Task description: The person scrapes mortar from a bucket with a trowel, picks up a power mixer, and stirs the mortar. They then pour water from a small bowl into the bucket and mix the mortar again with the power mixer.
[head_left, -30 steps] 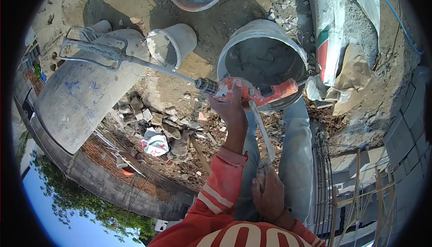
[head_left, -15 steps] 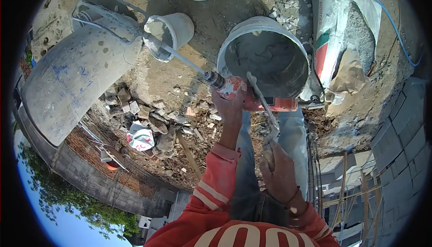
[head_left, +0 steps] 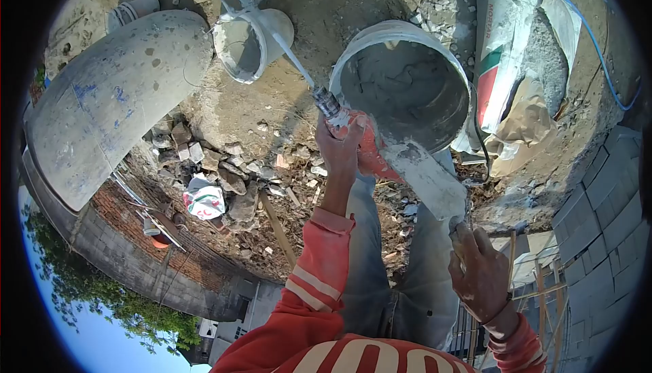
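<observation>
My left hand [head_left: 337, 152] is wrapped round the front of a red power drill [head_left: 367, 143], just behind its chuck. A long mixing paddle [head_left: 285, 48] runs from the chuck up and left, its far end above a small bucket. In my right hand [head_left: 479, 268] is the handle of a trowel [head_left: 435, 181], its broad blade coated in grey mortar and pointing toward the drill. The blade covers the drill's rear part. Just beyond the drill stands a large bucket [head_left: 334, 74] holding wet grey mortar [head_left: 401, 78].
The small whitish bucket [head_left: 275, 40] lies left of the large one, beside a large curved grey panel [head_left: 122, 101]. A torn mortar bag [head_left: 496, 47] and a blue hose [head_left: 604, 67] are on the right. Rubble [head_left: 231, 179] covers the ground at left; grey blocks [head_left: 598, 196] stand right.
My right hand has moved right with the trowel, whose blade has turned from edge-on to flat. The drill has tilted, and its paddle end has swung rightward from the panel.
</observation>
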`<state>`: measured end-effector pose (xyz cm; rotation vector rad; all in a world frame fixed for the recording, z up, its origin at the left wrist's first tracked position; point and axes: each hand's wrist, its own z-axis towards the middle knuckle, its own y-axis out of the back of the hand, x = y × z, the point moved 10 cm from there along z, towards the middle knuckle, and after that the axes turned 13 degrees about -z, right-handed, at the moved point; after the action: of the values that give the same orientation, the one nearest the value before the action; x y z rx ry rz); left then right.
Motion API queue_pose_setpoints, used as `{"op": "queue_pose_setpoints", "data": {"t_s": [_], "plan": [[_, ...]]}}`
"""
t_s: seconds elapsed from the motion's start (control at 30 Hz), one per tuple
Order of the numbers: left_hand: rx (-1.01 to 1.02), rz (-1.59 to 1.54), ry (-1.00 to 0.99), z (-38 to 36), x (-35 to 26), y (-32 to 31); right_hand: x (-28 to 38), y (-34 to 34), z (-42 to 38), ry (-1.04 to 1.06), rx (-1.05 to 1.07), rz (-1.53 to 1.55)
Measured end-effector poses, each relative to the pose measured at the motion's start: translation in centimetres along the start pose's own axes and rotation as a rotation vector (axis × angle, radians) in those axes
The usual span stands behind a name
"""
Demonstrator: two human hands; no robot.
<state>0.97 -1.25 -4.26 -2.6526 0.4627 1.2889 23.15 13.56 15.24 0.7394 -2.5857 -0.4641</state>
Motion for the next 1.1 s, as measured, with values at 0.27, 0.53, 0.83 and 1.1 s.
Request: {"op": "queue_pose_setpoints", "data": {"t_s": [0.27, 0.53, 0.83, 1.1], "plan": [[0.021, 0.139, 0.035, 0.5, 0.6, 0.2, 1.6, -1.2, 0.1, 0.016, -0.023, 0.003], [-0.011, -0.013, 0.049, 0.5, 0.4, 0.5, 0.7, -0.5, 0.1, 0.007, -0.208, 0.335], [-0.229, -0.183, 0.014, 2.1, -4.6, 3.0, -9.1, -2.5, -4.4, -0.307, -0.69, 0.089], [-0.221, -0.294, -0.078, 5.0, -8.7, 2.2, -12.8, -12.8, 9.6, -0.028, -0.392, -0.145]]}}
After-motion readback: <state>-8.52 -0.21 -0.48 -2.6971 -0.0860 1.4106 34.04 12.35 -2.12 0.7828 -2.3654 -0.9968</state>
